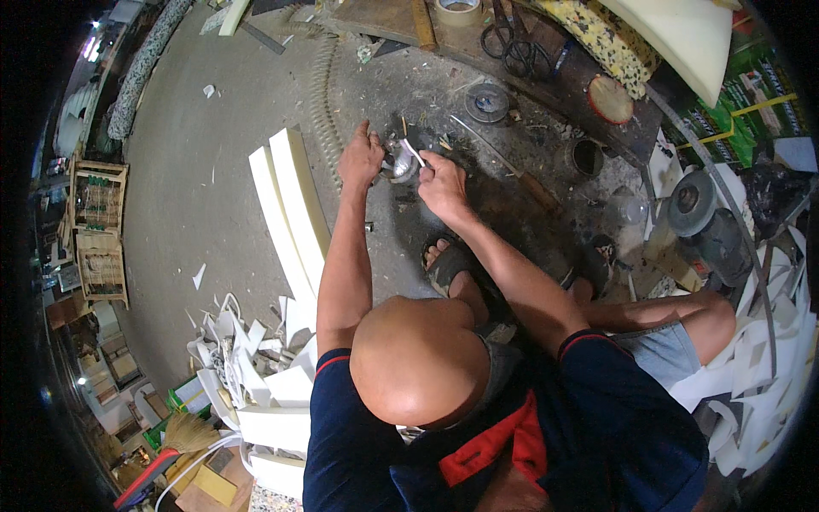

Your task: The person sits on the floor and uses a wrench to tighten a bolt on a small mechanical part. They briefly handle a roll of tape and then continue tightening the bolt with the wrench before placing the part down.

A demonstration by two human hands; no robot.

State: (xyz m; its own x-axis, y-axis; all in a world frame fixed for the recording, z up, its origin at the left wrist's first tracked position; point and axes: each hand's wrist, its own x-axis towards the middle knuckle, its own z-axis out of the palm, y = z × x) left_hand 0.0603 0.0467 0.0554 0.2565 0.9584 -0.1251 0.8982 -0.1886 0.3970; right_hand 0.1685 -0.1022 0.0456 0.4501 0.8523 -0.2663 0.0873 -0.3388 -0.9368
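Note:
My left hand (361, 158) reaches forward over the floor, its fingers partly curled beside a small shiny metal cup-like object (401, 164). The hand's inner side is hidden, so what its fingers grip does not show. On the other side of the metal object, my right hand (444, 183) is closed, pinching a short, thin white strip (414, 153) between thumb and fingers. The strip's upper end slants toward the metal object; I cannot tell whether they touch. A coiled translucent hose (322, 102) runs along the floor down to my left wrist.
Two long cream foam strips (290, 200) lie left of my left forearm, above piled white scraps (256, 350). A screwdriver-like tool (533, 189) and a dark ring-shaped disc (487, 103) lie to the right. Scissors (512, 47) rest on a low wooden bench. A grey motor-like machine (704, 218) stands far right.

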